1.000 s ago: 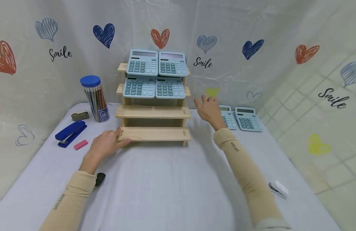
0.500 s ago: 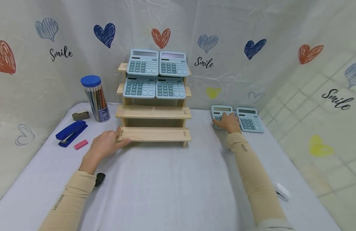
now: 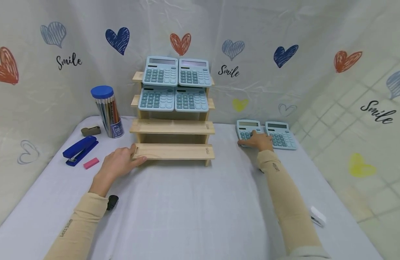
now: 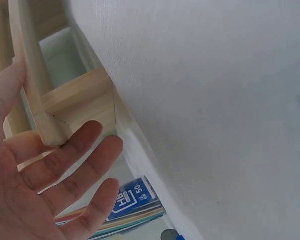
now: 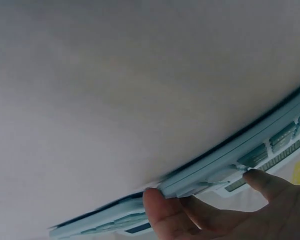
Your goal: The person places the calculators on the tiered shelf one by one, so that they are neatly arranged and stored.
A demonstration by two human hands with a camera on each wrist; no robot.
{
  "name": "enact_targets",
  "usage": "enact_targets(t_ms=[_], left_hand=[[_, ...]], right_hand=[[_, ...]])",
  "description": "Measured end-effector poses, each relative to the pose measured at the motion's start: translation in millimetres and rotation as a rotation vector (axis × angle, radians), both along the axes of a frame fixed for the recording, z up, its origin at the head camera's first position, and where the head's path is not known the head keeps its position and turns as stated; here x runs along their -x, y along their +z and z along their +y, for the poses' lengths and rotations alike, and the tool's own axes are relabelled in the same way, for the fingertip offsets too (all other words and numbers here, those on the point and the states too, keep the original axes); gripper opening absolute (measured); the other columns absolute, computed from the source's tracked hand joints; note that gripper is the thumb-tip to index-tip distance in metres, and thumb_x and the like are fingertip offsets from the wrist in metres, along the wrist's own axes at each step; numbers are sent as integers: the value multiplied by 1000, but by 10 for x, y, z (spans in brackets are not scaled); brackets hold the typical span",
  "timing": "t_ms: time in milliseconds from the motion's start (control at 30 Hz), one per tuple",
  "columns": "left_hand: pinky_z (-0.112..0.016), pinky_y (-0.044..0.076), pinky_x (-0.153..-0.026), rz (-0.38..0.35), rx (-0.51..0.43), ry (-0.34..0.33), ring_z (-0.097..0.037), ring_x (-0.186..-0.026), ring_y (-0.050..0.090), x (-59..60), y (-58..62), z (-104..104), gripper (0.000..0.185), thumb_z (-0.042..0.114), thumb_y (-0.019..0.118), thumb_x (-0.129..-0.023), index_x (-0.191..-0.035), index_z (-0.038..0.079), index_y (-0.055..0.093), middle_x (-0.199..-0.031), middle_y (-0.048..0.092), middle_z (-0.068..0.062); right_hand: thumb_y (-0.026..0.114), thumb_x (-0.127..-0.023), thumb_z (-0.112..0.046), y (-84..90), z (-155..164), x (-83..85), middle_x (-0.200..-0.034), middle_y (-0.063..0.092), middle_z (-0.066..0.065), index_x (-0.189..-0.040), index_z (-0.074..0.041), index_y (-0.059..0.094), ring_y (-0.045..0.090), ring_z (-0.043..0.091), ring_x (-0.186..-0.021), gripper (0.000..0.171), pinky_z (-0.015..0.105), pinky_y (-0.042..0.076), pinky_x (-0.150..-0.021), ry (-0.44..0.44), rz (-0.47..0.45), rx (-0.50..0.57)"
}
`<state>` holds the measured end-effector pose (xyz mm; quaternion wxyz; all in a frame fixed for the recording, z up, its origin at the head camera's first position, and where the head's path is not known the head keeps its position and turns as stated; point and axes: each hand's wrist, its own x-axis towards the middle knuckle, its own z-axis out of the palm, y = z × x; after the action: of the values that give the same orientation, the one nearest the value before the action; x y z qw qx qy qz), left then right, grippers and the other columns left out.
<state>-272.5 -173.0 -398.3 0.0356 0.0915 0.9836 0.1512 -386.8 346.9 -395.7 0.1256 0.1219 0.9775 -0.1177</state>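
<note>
In the head view, my left hand (image 3: 118,162) grips the left end of the lowest shelf of a wooden tiered rack (image 3: 174,151). The left wrist view shows the thumb (image 4: 12,75) on top of the board and other fingers (image 4: 85,170) spread past its end. My right hand (image 3: 259,140) holds the light blue calculator (image 3: 248,124) lying on the table right of the rack. Seen from the right wrist, one fingertip (image 5: 247,176) touches its face and another finger (image 5: 157,207) is at its edge. A second calculator (image 3: 281,139) lies close beside it.
Two calculators (image 3: 160,70) stand on the rack's top shelf, and two (image 3: 157,99) on the tier below. A pencil jar (image 3: 107,112), blue stapler (image 3: 80,150), pink eraser (image 3: 91,163) and dark olive object (image 3: 91,130) are at left. A white stapler (image 3: 317,216) lies front right.
My right hand has moved right from beside the rack and down onto the nearer table calculator, then settled slightly lower on it. The left hand has stayed on the lowest shelf.
</note>
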Motion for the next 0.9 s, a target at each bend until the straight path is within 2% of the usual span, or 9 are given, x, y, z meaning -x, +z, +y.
enact_targets(t_ms=[167,367,533,633,733,833,900], left_hand=[[-33,41,-58,4,-5,-6,-27,-80,55,-5,6,-3,87,56,59,-96,-151,-7,35,-112,63,-29],[-33,41,-58,18,-7,-18,-26,-77,54,6,-5,-4,86,55,60,-96,-150,-8,37,-107,64,-26],[-33,39,-57,16,-4,-12,-26,-77,54,-1,-2,-9,86,55,60,-96,-150,-8,37,-98,61,-21],[-32,38,-57,12,-6,-12,-26,-78,53,-4,-3,-12,87,55,60,-96,-151,-8,36,-94,60,-19],[-32,39,-57,19,-4,-16,-26,-78,54,-2,-14,-18,86,55,60,-96,-150,-8,36,-94,60,-19],[-33,39,-57,30,-5,-23,-26,-78,54,0,-20,-20,86,55,59,-96,-150,-8,37,-101,62,-24],[-34,42,-58,35,-5,-27,-27,-79,55,-6,-22,-20,86,55,59,-96,-149,-8,37,-109,63,-28]], right_hand=[[54,-88,-71,14,-34,-40,-151,4,53,-161,-5,10,5,74,-138,108,77,24,-108,59,-15,-38],[49,-88,-74,68,-66,-126,-151,23,48,-160,-4,15,28,66,-137,106,70,33,-108,142,31,-92],[44,-87,-80,139,-144,-234,-147,36,44,-161,-8,18,44,61,-129,107,66,40,-103,186,111,-83],[43,-85,-82,202,-201,-325,-145,38,43,-161,-11,20,45,61,-127,106,67,42,-100,193,149,-54],[41,-86,-83,274,-268,-432,-149,36,42,-161,-14,21,38,62,-133,104,69,37,-104,211,173,-40],[41,-87,-82,340,-336,-551,-151,35,40,-161,-15,21,34,60,-138,102,70,34,-108,228,209,-29],[40,-87,-83,375,-378,-639,-149,38,38,-161,-16,21,39,56,-135,102,68,36,-106,239,243,-12]])
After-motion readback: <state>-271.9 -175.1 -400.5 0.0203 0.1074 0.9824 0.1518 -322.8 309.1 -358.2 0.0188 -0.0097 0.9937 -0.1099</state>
